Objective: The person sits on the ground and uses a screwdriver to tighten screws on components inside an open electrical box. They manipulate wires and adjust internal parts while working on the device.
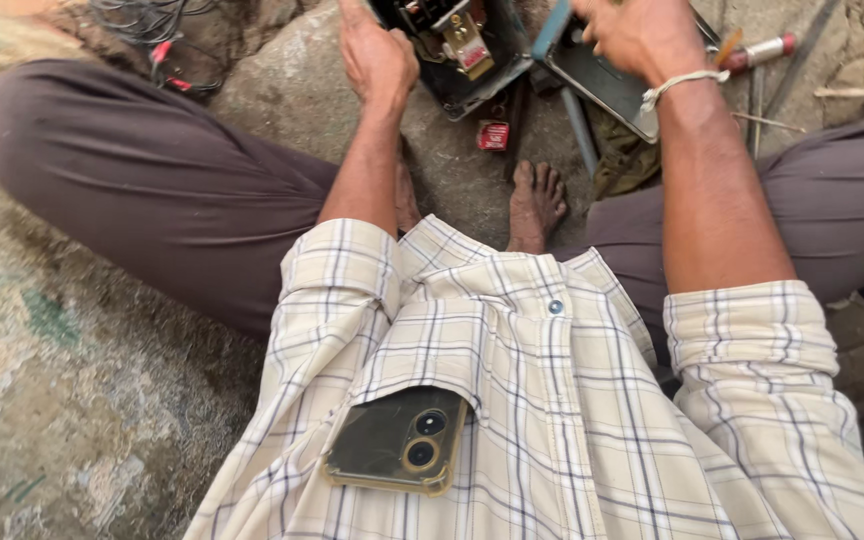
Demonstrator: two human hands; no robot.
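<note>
On the rough stone floor (72, 400), filling the picture from 9 o'clock round to 3, a person sits cross-legged in dark trousers (152, 180), one bare foot (537, 200) showing at the centre. Next in size, at 6 o'clock, comes the checked shirt (552, 420), its breast pocket holding a phone (397, 440) with the lenses facing out. Up at 12 o'clock lies an open black switch box (462, 50) with metal and brass parts inside, tilted on a grey rock (282, 90). Touching its right edge, toward 1 o'clock, is a grey-blue metal cover (602, 85), tilted as well. The left hand (377, 55) rests on the box's left edge, fingers pressed together and curled over the rim. The right hand (637, 35), a white thread tied round its wrist, sits on the cover's upper end; its fingers curl down over the top edge, though how tightly they grip I cannot tell, since the frame cuts them off. At 10 o'clock lies a tangle of wires (157, 30) with red ends. At 2 o'clock lies a tool with a red-and-white handle (762, 50). Smallest, just below the box, is a red tag (493, 135).
</note>
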